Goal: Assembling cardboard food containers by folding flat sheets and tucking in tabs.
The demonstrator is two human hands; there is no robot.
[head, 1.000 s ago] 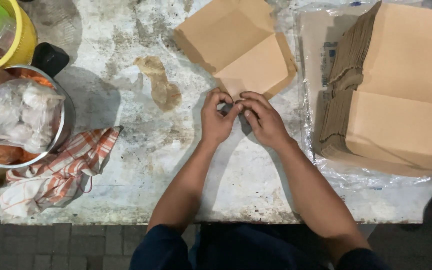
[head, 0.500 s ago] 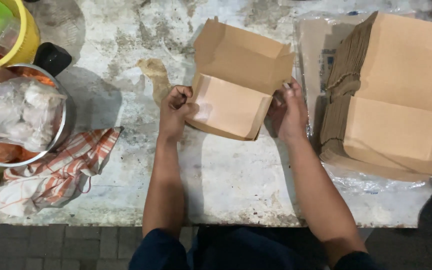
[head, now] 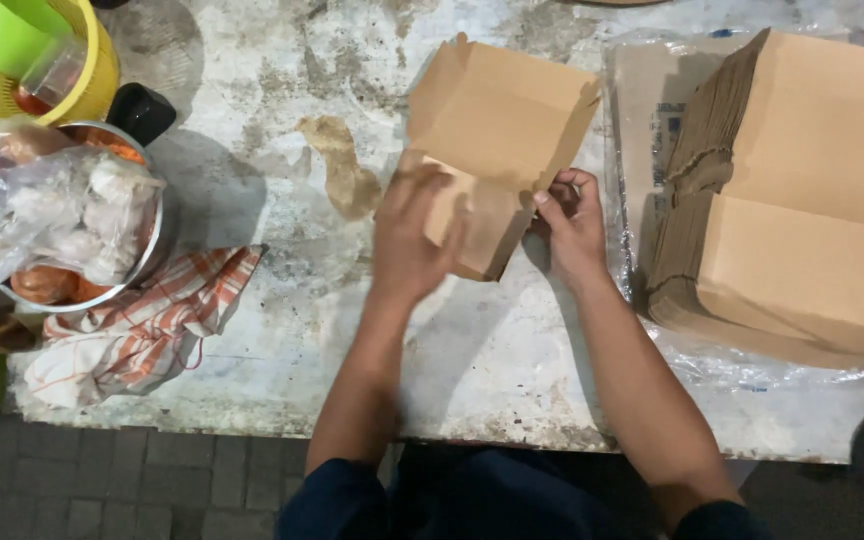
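Observation:
A brown paper food box (head: pixel 504 120), half unfolded with its lid up, stands on the worn white table (head: pixel 282 350) in front of me. My left hand (head: pixel 409 238) lies flat over the box's front wall, fingers spread and blurred. At the box's right side my right hand (head: pixel 570 222) pinches the flap with its fingertips. Both forearms reach in from the bottom edge.
A tall stack of flat brown paper boxes (head: pixel 802 200) lies on clear plastic wrap at the right. At the left are a metal bowl (head: pixel 152 240) with a plastic bag of food, a yellow basket (head: pixel 87 80) and a striped orange cloth (head: pixel 142 330).
The box went from flat under both hands to lifted and opened out. My left hand moved from its left edge onto its front wall; my right hand stays at its right side.

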